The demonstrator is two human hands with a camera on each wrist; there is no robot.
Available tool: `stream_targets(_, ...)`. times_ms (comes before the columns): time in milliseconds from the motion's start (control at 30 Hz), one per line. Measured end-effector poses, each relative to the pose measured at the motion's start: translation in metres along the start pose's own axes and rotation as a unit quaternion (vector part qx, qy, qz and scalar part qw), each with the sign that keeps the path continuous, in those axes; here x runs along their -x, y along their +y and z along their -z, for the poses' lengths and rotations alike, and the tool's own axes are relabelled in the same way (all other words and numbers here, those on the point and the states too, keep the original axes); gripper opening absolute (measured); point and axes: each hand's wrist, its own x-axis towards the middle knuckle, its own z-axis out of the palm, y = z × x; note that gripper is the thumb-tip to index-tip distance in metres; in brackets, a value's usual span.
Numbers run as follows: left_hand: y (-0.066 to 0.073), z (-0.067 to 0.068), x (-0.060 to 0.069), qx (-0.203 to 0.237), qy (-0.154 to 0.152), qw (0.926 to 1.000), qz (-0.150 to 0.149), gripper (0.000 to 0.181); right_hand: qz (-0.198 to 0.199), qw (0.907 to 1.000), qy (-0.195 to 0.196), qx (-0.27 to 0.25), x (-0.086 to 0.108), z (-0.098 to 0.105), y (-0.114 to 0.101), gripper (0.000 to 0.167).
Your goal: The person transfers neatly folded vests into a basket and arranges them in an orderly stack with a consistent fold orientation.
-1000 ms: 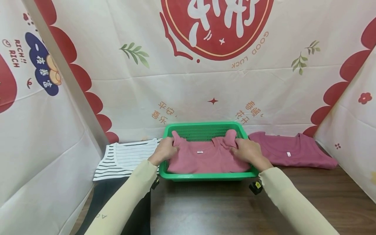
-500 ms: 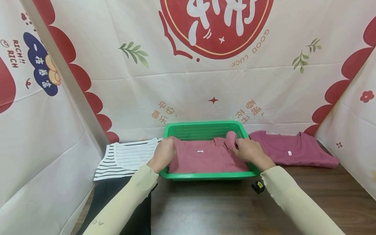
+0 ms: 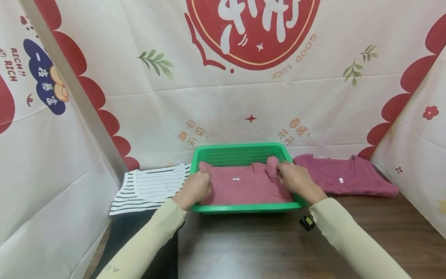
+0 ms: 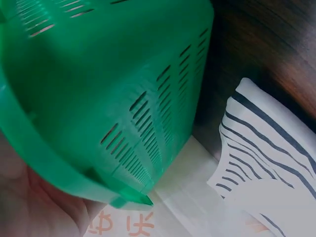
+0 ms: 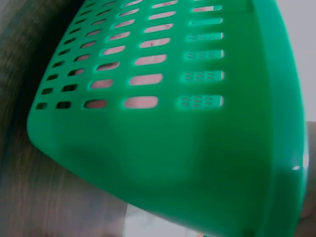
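A pink shirt (image 3: 244, 192) with a small white label at its neckline lies in a green basket (image 3: 240, 209). My left hand (image 3: 195, 189) reaches over the basket's left rim, fingers curled at the shirt's left edge; the fingertips are hidden. With my right hand (image 3: 299, 181) I pinch the raised fold of the shirt at its right shoulder. In the left wrist view, part of the left hand (image 4: 44, 207) shows beyond the basket rim (image 4: 44, 158). The right wrist view is mostly filled by the basket's slotted wall (image 5: 173, 148).
Left of the basket lies a white striped top (image 3: 153, 186), with dark fabric (image 3: 139, 240) in front of it. A darker magenta shirt (image 3: 348, 178) is folded at the right. Printed cloth (image 3: 209, 104) hangs behind and at both sides of the wooden table (image 3: 237, 248).
The raised fold at the shirt's left shoulder has gone down, and my left hand has shifted slightly down. My right hand stays at the right shoulder.
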Motion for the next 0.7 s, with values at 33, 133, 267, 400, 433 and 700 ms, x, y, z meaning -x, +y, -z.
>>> stream_targets(33, 0.0, -0.001, 0.0, -0.002, 0.0, 1.0, -0.001, 0.027, 0.002, 1.0, -0.001, 0.002, 0.0, -0.001, 0.0, 0.011)
stream_targets(133, 0.0, -0.003, 0.002, -0.011, 0.005, 0.9999, -0.007, 0.031, 0.009, 0.9999, 0.0, 0.009, 0.001, -0.003, 0.001, 0.012)
stream_targets(267, -0.002, -0.01, 0.006, -0.039, 0.035, 0.9981, -0.032, 0.034, 0.015, 0.9997, 0.007, 0.017, 0.003, -0.005, 0.003, 0.014)
stream_targets(400, -0.005, -0.017, 0.01, -0.078, 0.069, 0.9928, -0.059, 0.035, 0.015, 0.9996, 0.017, 0.017, 0.005, -0.007, 0.004, 0.024)
stream_targets(433, -0.005, -0.018, 0.01, -0.082, 0.075, 0.9917, -0.063, 0.035, 0.016, 0.9995, 0.02, 0.018, 0.005, -0.008, 0.004, 0.025)
stream_targets(700, -0.007, -0.022, 0.011, -0.075, 0.106, 0.9888, -0.074, 0.038, 0.034, 0.9972, 0.057, 0.033, 0.005, -0.016, 0.007, 0.016)
